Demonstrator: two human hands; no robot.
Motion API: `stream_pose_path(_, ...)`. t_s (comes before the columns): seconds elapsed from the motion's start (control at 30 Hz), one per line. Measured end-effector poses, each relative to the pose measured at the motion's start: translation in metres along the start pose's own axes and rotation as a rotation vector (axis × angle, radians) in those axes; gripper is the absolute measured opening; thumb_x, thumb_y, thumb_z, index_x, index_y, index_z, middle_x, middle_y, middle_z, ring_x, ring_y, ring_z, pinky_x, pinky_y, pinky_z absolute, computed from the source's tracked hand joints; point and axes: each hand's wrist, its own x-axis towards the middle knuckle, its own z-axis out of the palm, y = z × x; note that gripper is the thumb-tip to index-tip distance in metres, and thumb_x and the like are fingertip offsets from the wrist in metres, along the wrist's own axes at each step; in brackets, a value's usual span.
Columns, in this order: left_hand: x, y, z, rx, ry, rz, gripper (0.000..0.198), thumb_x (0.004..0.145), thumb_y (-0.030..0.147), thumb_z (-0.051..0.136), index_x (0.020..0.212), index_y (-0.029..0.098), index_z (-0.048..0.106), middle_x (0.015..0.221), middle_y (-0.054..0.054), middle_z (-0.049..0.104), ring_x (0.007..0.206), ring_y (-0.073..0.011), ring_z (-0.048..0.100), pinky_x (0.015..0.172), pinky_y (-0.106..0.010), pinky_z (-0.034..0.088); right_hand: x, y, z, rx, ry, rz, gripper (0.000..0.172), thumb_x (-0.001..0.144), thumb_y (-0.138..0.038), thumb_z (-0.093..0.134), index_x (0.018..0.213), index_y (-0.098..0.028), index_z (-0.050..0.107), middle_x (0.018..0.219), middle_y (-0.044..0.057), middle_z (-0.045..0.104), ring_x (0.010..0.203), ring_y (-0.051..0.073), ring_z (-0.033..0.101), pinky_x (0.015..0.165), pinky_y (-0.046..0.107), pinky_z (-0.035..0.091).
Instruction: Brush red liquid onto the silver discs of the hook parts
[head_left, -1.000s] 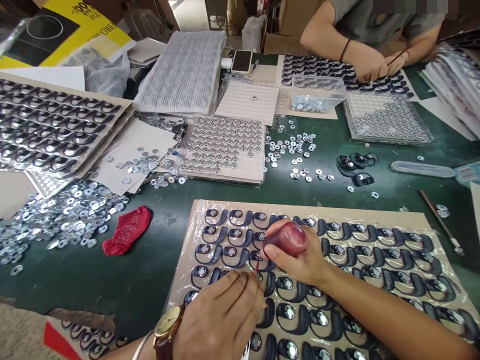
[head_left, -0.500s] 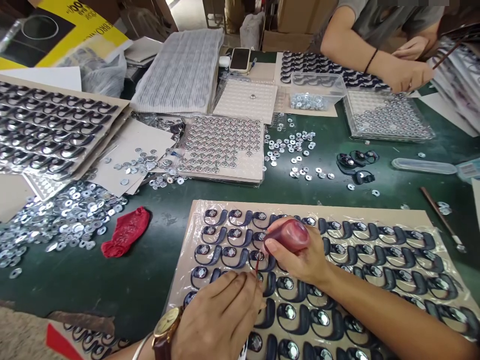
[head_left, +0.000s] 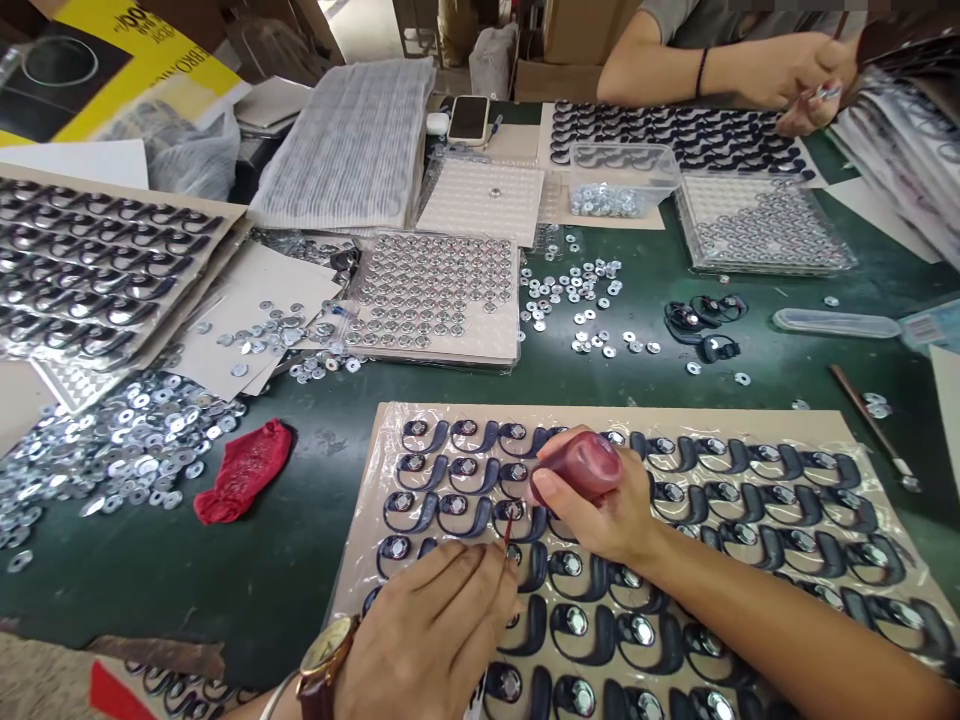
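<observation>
A cardboard sheet (head_left: 750,420) under clear film lies near me, covered with rows of dark hook-shaped parts (head_left: 675,455) holding round metal discs. My right hand (head_left: 607,505) is closed around a small dark red bottle (head_left: 581,467) above the sheet's left half. My left hand (head_left: 431,635), with a wristwatch (head_left: 322,655), pinches a thin red stick (head_left: 508,527) whose tip touches a part in the third row.
Loose metal washers (head_left: 127,440) and a red cloth (head_left: 244,470) lie at left. Trays of discs (head_left: 439,295), a clear tub (head_left: 622,175), a phone (head_left: 469,118) and more part sheets (head_left: 97,260) fill the back. Another person's hands (head_left: 795,70) work at the far right.
My hands have stayed almost still on the sheet. The other person's hands moved from their sheet of parts to the far right edge.
</observation>
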Motion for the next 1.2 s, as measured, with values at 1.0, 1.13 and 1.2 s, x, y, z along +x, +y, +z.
stream_pose_path(1.0,-0.017,-0.016,0.003,-0.266,-0.032,-0.113,0.037,0.082,0.004,0.049,0.118,0.008,0.055,0.113,-0.013,0.063,0.110,-0.0211,0.058,0.091,-0.035,0.051,-0.002,0.004,0.000,-0.008,-0.018,-0.014,0.015,0.082,-0.031,0.061,0.078,-0.017,0.063,0.051,-0.001,0.062,0.045,0.013,0.059,0.046,0.023,0.049)
stream_pose_path(1.13,-0.009,-0.021,-0.001,-0.357,0.006,-0.205,0.034,0.080,0.002,0.052,0.112,0.012,0.059,0.106,-0.011,0.067,0.100,-0.0188,0.063,0.087,-0.031,0.053,-0.001,0.002,0.001,-0.008,-0.030,-0.055,0.014,0.080,-0.031,0.062,0.079,-0.016,0.062,0.051,0.000,0.062,0.044,0.013,0.057,0.044,0.024,0.048)
stream_pose_path(1.2,-0.006,-0.024,-0.003,-0.410,0.012,-0.261,0.030,0.081,0.003,0.053,0.108,0.013,0.061,0.104,-0.010,0.067,0.097,-0.0179,0.065,0.085,-0.030,0.053,0.000,0.001,0.002,-0.020,-0.031,-0.105,0.015,0.078,-0.031,0.063,0.078,-0.015,0.062,0.052,0.001,0.062,0.043,0.014,0.057,0.044,0.025,0.048)
